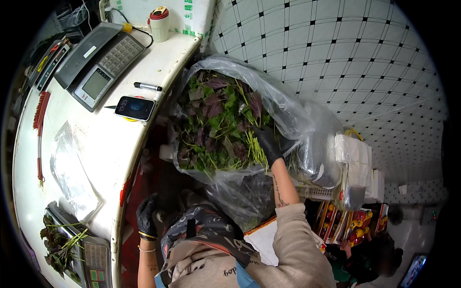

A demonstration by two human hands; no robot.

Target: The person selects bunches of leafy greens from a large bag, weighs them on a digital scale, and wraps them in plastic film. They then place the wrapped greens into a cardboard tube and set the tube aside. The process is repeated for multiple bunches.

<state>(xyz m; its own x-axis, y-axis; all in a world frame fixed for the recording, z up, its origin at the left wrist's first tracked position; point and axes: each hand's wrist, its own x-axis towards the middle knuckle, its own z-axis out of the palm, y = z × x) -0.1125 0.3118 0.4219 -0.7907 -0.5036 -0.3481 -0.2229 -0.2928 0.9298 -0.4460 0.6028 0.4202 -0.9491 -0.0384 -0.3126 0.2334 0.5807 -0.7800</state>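
Note:
Purple and green leafy herbs (216, 115) with long stems fill a container lined with a clear plastic bag (252, 73). My right hand (267, 145), in a black glove, reaches into the right side of this heap, at the stems; whether its fingers are closed on any is hidden. Beside the counter's edge, my left hand (147, 215), also black-gloved, hangs with bent fingers and touches no herbs. A smaller bunch of the same herbs (61, 244) lies on a scale (95, 255) at the lower left.
The white counter (119, 158) carries another scale (97, 68), a phone (135, 108), a marker (147, 86), a red brush (40, 118), a plastic sheet (74, 172) and a cup (159, 27). Packs of bags (354, 151) stand at the right; a person (374, 257) is near boxed produce (360, 225).

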